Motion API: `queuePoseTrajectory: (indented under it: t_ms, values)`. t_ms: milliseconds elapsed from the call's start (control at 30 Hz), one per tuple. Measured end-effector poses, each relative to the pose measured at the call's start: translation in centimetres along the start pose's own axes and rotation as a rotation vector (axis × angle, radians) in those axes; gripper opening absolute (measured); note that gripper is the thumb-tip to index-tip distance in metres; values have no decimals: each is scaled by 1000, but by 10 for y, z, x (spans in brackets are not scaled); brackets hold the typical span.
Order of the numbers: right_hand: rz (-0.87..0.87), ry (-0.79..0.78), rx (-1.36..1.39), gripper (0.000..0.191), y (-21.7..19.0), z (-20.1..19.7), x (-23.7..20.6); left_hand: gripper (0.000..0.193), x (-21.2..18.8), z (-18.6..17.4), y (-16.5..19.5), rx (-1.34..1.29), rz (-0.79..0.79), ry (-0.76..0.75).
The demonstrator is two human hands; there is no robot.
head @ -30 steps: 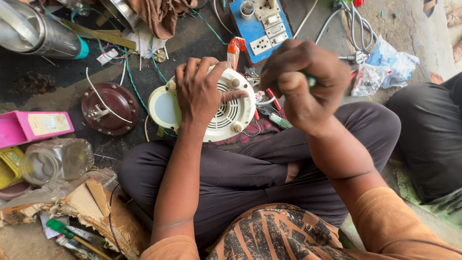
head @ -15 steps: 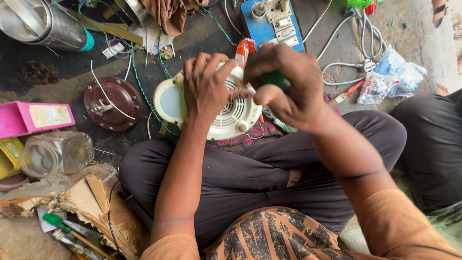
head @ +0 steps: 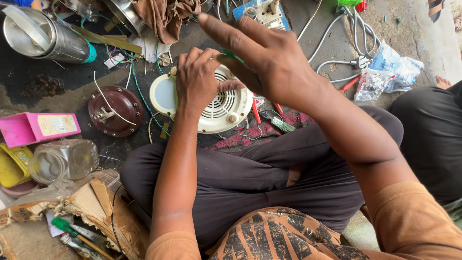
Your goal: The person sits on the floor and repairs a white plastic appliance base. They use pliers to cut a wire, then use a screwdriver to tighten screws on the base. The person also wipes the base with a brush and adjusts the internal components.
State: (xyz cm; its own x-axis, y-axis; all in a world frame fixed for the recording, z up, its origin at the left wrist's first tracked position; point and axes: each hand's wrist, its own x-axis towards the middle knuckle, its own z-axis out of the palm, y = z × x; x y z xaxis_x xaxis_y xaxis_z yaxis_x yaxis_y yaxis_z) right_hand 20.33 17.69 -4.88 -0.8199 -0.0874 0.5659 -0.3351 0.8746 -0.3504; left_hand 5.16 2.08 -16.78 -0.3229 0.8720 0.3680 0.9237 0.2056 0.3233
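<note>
left hand [head: 199,79] lay flat on the cream vented round housing [head: 211,103], fingers spread, pressing not gripping | right hand [head: 269,60] hovered just above its far rim, pinching a green-handled tool [head: 230,55] | housing sat on the floor before my crossed legs, left hand nearer | brown disc [head: 115,110] crowded left; cables right

The dark, stained concrete floor [head: 43,91] carries a clutter of parts. A round cream plastic vented appliance base [head: 216,106] lies near the middle, a round maroon metal disc [head: 115,110] just to its left. Farther left lie a pink rectangular plastic box [head: 36,127], a clear glass jar [head: 62,161] on its side and a steel cylindrical vessel [head: 48,36]. White cables [head: 337,60] and crumpled clear plastic bags [head: 390,72] lie at the right.
</note>
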Motion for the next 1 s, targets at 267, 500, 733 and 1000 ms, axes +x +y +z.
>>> queuePoseTrajectory:
  t_ms: [267, 500, 733, 1000]
  values:
    - [-11, 62, -8, 53, -11, -15, -17, 84, -3, 1, 3, -9, -6, 5]
    - [-14, 54, -86, 50, -15, -17, -9, 85, -3, -3, 6, 4, 10, 12]
    - [-52, -76, 148, 56, -20, -21, -1, 85, -6, 3, 1, -6, 24, 37]
    - [99, 43, -162, 51, -28, -10, 3, 83, -7, -4, 5, -32, 2, 32]
